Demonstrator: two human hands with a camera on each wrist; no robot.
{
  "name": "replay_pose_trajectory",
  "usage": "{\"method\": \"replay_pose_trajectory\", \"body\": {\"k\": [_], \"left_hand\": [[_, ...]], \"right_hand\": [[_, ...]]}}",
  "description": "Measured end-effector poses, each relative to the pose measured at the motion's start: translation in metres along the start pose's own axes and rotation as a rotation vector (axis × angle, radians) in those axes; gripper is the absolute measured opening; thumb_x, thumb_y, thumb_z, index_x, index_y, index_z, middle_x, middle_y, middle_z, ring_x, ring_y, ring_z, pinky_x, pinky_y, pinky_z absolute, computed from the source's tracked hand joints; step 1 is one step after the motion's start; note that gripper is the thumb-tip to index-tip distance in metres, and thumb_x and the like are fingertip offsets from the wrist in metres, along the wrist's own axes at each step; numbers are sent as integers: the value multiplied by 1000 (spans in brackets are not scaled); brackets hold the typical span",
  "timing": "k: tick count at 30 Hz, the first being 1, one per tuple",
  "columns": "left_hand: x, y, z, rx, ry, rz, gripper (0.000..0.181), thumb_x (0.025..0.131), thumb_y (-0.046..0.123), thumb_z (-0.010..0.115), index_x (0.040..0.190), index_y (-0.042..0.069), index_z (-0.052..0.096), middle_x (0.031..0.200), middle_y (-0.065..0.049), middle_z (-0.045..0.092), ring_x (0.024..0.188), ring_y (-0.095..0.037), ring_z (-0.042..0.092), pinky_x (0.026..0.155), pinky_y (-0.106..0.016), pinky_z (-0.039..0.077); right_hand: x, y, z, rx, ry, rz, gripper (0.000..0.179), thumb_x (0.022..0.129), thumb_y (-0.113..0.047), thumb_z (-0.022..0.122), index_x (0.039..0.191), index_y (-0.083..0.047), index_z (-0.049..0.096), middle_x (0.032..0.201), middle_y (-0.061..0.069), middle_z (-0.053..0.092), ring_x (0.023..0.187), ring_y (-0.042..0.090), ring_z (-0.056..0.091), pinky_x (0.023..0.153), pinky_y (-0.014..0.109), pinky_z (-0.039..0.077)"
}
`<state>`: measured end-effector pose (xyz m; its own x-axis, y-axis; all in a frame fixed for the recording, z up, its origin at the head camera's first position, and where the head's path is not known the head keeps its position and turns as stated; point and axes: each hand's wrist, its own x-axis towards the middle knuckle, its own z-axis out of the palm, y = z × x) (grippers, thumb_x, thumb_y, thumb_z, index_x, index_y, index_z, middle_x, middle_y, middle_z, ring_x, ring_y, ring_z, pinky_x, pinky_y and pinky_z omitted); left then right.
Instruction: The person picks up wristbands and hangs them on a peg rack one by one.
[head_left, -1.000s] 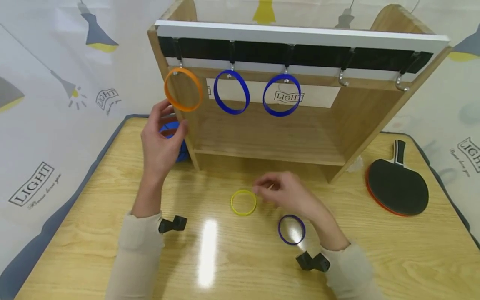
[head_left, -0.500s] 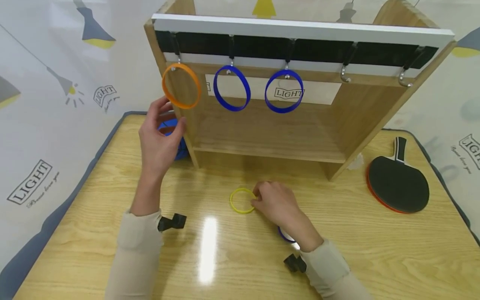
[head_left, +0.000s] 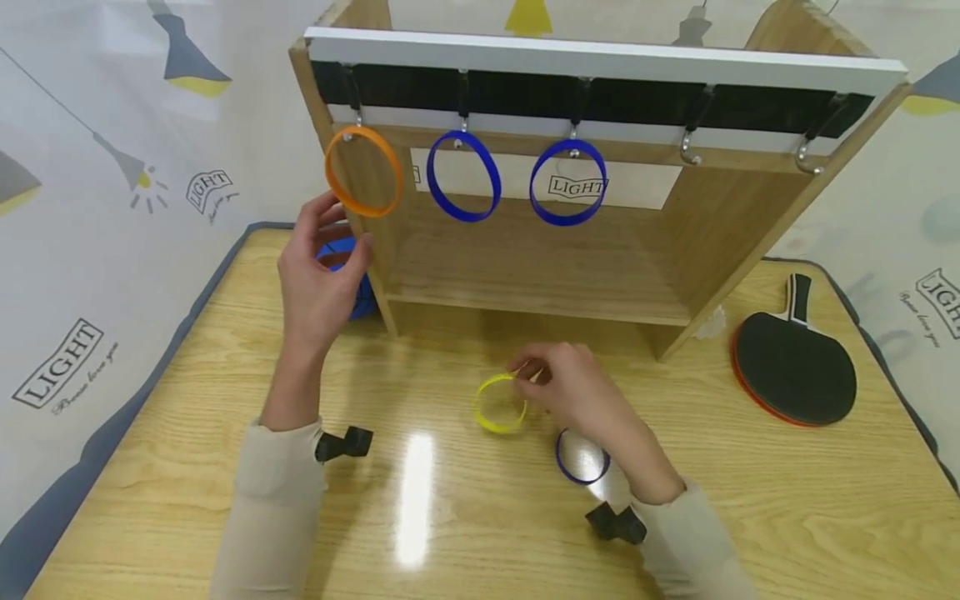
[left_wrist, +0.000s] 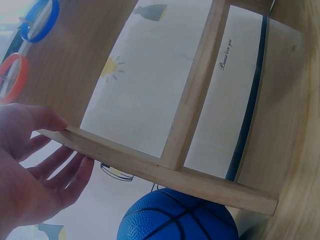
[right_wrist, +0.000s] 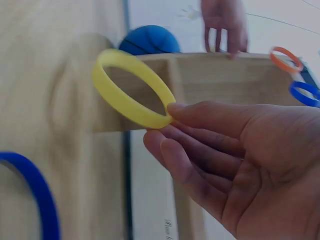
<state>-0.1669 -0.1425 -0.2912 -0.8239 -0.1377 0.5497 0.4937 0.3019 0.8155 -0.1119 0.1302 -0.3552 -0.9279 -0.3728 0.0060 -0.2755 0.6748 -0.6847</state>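
Note:
Between thumb and fingertips my right hand (head_left: 585,392) pinches a yellow ring (right_wrist: 111,94), a thin flat band, lifted and tilted above the wooden table. My left hand (head_left: 315,283) holds the left side board of a wooden shelf (head_left: 540,258), thumb on the inner face and fingers on the outer, as the left wrist view shows. From hooks along the shelf's front hang an orange ring (head_left: 367,213) and two blue rings, one left (head_left: 471,218) and one mid (head_left: 566,222). Another blue ring (head_left: 582,482) lies on the table below my right wrist.
Two bare hooks (head_left: 688,152) are on the right of the rail. A table tennis bat (head_left: 795,371) lies right of the shelf. Beside the shelf's left board sits a blue ball (left_wrist: 175,215). A printed cloth (head_left: 75,250) surrounds the table.
My right hand reached down to the yellow ring, took hold of its right edge, and has raised it slightly, shifting it right. The left hand keeps its place on the shelf.

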Motion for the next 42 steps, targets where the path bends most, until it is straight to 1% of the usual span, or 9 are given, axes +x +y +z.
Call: {"method": "replay_pose_trajectory", "body": {"k": [3,6,9,17,30,34,36,39,42], "left_hand": [[0,1,1,-2,0,-5,43,89,1,66,131,0,56,120,-15,62,101,-29,63,75,-26,53],[0,1,1,0,1,-4,43,89,1,66,131,0,56,120,-15,62,100,-29,62,75,-27,53],[0,1,1,7,2,-1,43,89,1,66,131,0,56,120,-15,62,101,-29,62,75,-27,53],[-2,-1,1,17,9,2,43,89,1,66,131,1,56,121,-16,62,101,-29,62,76,-26,52],[-1,-1,0,22,15,-2,44,88,1,66,131,2,57,120,-15,63,100,-28,63,76,-27,53],[-1,-1,0,20,15,0,44,89,1,65,131,1,56,121,-15,63,100,-29,63,76,-27,53],[-1,-1,0,16,11,2,44,89,0,65,131,0,56,121,-15,63,101,-29,63,75,-26,53],[0,0,1,10,5,1,44,89,0,65,132,0,56,121,-16,62,101,-30,62,75,-27,53],[0,0,0,9,3,-3,44,89,0,65,132,0,56,121,-16,62,101,-30,62,75,-26,52]], "right_hand": [[-5,-2,-13,15,64,-37,18,88,-12,74,105,-5,74,91,0,72,78,13,67,65,29,53],[-10,-2,-25,-8,122,-48,17,87,-13,75,104,-8,76,92,-2,72,80,13,67,65,29,53],[-15,-3,-35,-34,152,-53,16,87,-14,76,102,-11,77,90,-5,72,81,12,66,66,30,53],[-26,-8,-49,-54,160,-67,15,86,-18,77,101,-15,76,90,-8,71,81,10,65,63,29,53],[-30,-13,-55,-53,139,-89,16,85,-16,78,101,-15,76,90,-9,71,81,8,65,63,27,53],[-36,-14,-65,31,125,-118,16,86,-19,77,102,-19,75,91,-11,70,82,8,64,62,28,54],[-40,-12,-71,132,103,-129,16,87,-18,76,103,-20,75,92,-9,70,83,11,65,61,30,54],[-47,-8,-84,284,56,-106,17,88,-18,74,106,-19,75,95,-3,70,81,19,67,62,32,56],[-51,-7,-99,403,53,-93,20,89,-14,73,109,-14,73,101,7,70,76,27,67,63,35,57]]}}
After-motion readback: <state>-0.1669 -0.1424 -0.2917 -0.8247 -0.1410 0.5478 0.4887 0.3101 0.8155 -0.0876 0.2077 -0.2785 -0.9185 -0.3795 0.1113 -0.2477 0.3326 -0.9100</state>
